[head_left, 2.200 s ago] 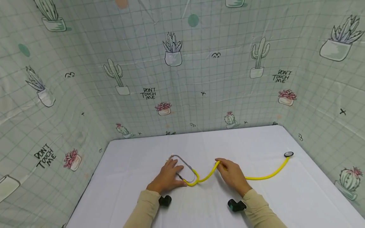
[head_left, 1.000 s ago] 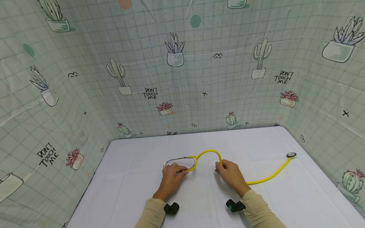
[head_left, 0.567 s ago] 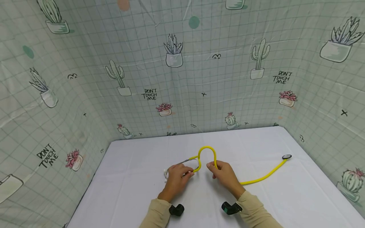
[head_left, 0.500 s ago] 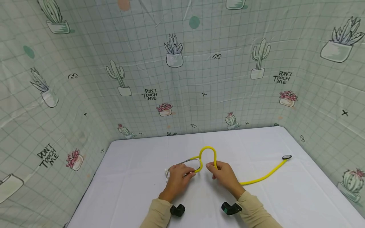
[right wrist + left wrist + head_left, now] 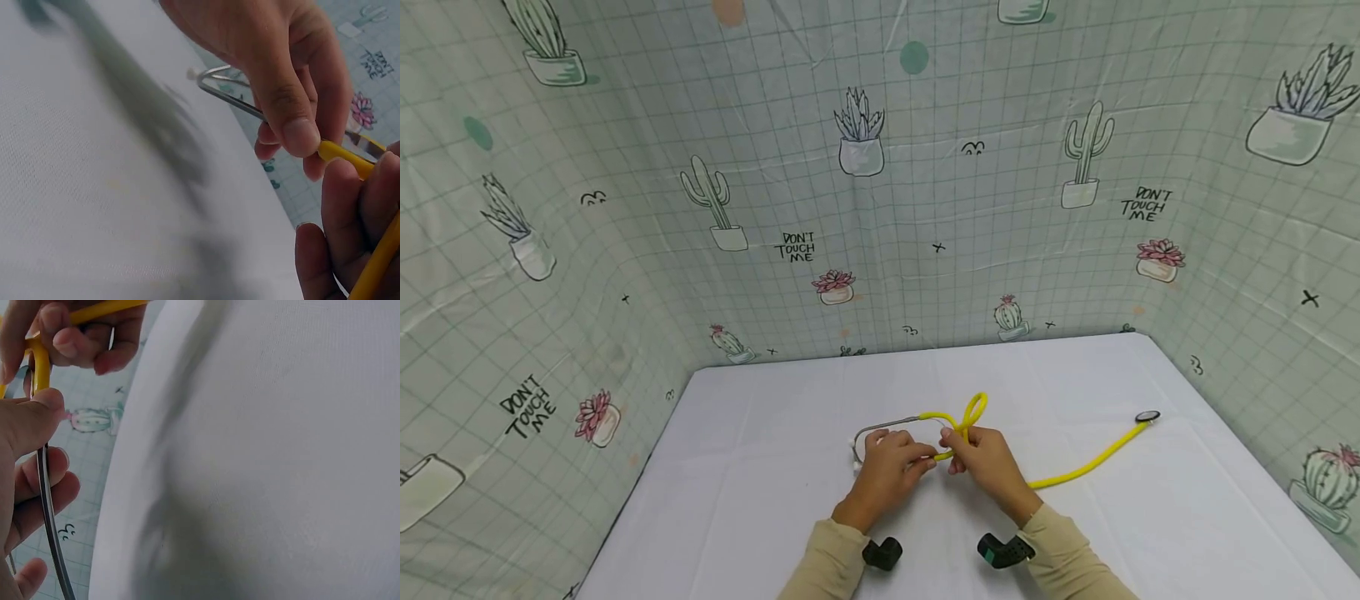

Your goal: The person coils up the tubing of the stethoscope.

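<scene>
Both hands hold a stethoscope with yellow tubing (image 5: pixel 976 410) and metal ear tubes (image 5: pixel 887 423). My left hand (image 5: pixel 891 468) pinches the yellow end of one ear tube between thumb and fingers; the left wrist view shows the metal tube (image 5: pixel 50 525) running down past the fingers. Close beside it, my right hand (image 5: pixel 988 462) grips the tubing near the fork, and a small yellow loop stands up above its fingers. From under the right hand the tubing runs right to the round chest piece (image 5: pixel 1147 417). White eartips (image 5: pixel 854 454) show beyond the left hand.
A white cloth covers the table (image 5: pixel 760 500). Grey-green fabric with printed cacti (image 5: pixel 857 208) walls the back and sides. Black cameras are strapped at the left wrist (image 5: pixel 882 553) and the right wrist (image 5: pixel 1003 550).
The left hand has taken a pinch on the ear tube and moved right until the hands nearly meet. The tubing between them has bent from an open arch into a small loop.
</scene>
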{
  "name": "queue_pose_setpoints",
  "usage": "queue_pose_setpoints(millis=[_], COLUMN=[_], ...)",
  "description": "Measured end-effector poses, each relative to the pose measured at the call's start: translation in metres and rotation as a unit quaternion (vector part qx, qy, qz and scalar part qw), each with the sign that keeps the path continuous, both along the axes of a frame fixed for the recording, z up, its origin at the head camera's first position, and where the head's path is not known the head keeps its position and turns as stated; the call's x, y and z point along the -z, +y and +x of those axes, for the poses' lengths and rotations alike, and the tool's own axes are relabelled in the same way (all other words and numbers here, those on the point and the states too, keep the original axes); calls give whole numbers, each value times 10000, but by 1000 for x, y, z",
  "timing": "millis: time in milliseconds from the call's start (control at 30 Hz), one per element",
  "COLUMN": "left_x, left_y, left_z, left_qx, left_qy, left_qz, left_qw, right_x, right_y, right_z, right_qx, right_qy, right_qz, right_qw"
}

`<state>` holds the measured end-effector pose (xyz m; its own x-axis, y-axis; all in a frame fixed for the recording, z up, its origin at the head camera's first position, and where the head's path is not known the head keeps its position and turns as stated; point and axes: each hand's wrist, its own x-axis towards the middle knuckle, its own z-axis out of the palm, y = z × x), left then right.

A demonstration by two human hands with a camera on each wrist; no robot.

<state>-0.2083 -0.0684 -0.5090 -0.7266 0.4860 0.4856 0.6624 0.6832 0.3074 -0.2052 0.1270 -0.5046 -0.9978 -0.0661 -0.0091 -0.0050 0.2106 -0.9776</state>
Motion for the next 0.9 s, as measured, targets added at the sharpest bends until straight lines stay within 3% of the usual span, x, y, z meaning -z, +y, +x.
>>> queue_pose_setpoints(millis=[100,267,467,567,700,900], left_x=[1,8,22,29,37,36], left_y=[1,-1,-8,-12,-18,-26], left_z=[3,5,0,-2,-5,-7], left_qx=[-147,-242,-532,-742,-937,-1163], left_qy=[17,-39,404,402,-85,-1148], left_qz=[1,236,626,972,1486,2320], left_qw=[9999,9994,9958,9917,9844,9589], right_x=[-1,-7,-17,-18,-18,-19], right_y=[-1,-3,-3,-1,2,6], right_z=[1,4,6,5,4,4], right_qx=[-9,-75,-69,-6,2,-192], right_qy=[44,151,143,115,97,32], right_qz=[-150,60,105,42,-86,-434], right_qw=[9999,9998,9998,9999,9999,9989])
